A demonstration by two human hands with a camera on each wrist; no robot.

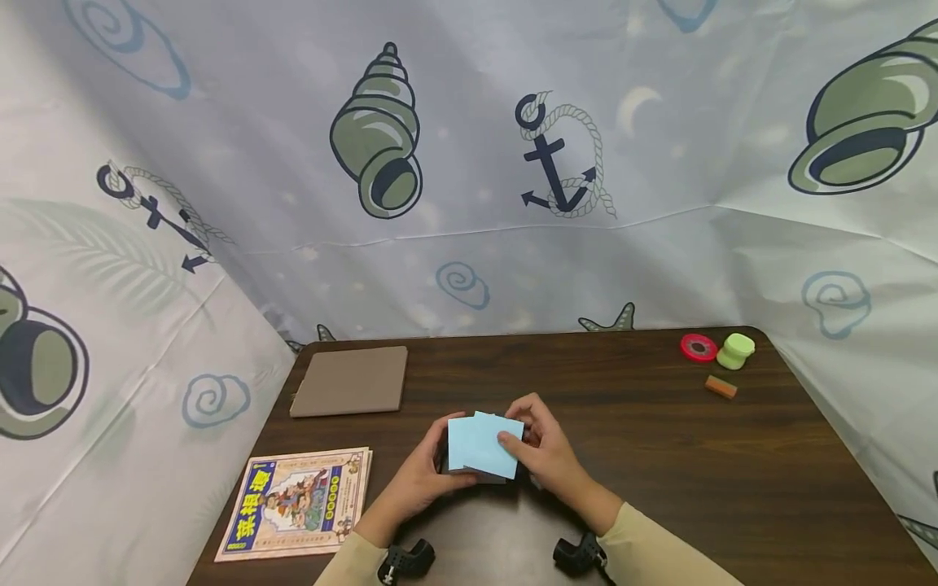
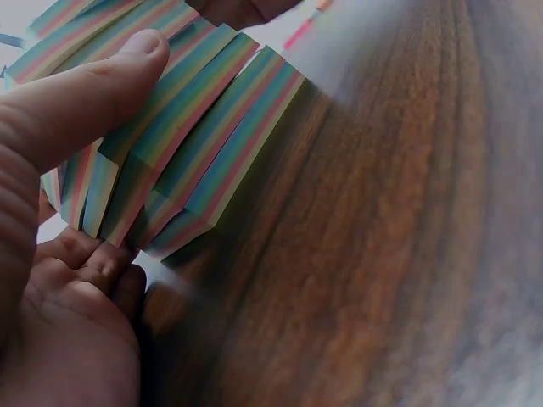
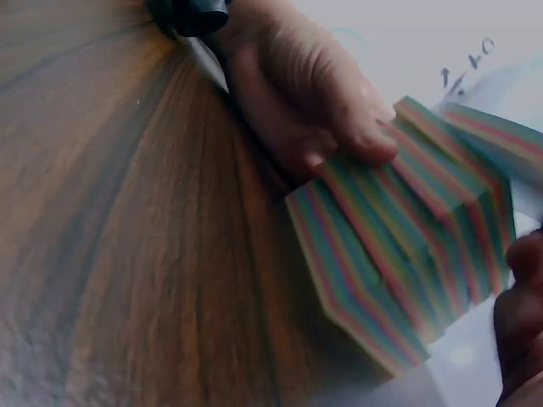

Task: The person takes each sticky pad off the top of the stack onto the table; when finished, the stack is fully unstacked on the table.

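Observation:
Over the near middle of the table, my left hand (image 1: 428, 468) grips a thick stack of sticky note pads (image 1: 460, 443), with a light blue top and rainbow-striped edges. Its thumb (image 2: 136, 64) presses along the striped side in the left wrist view, other fingers underneath. Several pads in the stack sit unevenly. My right hand (image 1: 545, 448) pinches the topmost pad (image 1: 498, 446), thumb on its blue face. That pad lies askew over the stack, and in the right wrist view the top pad (image 3: 501, 136) tilts away from the pads below.
A comic-covered booklet (image 1: 293, 505) lies at left, with a closed brown-grey notebook (image 1: 352, 381) behind it. At the far right are a red round object (image 1: 699, 347), a light green spool-shaped object (image 1: 735, 352) and a small orange block (image 1: 721, 387). Patterned cloth (image 1: 469, 163) hangs behind the table.

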